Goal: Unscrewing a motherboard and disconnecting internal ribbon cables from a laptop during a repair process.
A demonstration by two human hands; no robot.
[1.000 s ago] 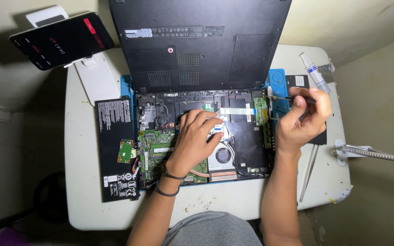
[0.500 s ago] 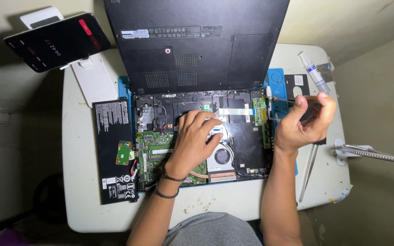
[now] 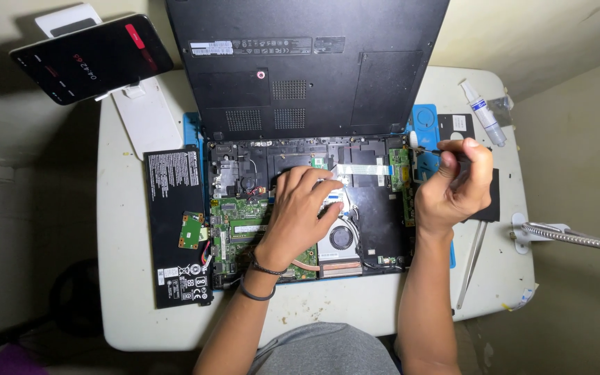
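Two hands are at work over an opened black laptop chassis with its green circuit boards exposed point(image 3: 244, 222). We note the left hand point(image 3: 300, 215) lies palm down on the internals, its fingers point(image 3: 314, 182) spread and released, tips touching the area beside a white flat ribbon cable point(image 3: 362, 169); it grasps nothing. Just right of its wrist sits the round black cooling fan point(image 3: 342, 237). The right hand point(image 3: 453, 191) is clenched around a thin dark-handled tool point(image 3: 428, 148), whose tip points left toward the right edge of the chassis; what kind of tool it is, we cannot tell. Beneath the chassis lies a blue work mat point(image 3: 425, 121). Left of the chassis rests a flat black rectangular battery pack point(image 3: 171, 194) with a small green board point(image 3: 190, 230) on it. On the white bench point(image 3: 126, 278), a white syringe-shaped tube point(image 3: 482, 112) lies at the far right, and metal tweezers point(image 3: 471, 267) lie near the right forearm. A dark phone on a white stand point(image 3: 92, 59) stands far left.
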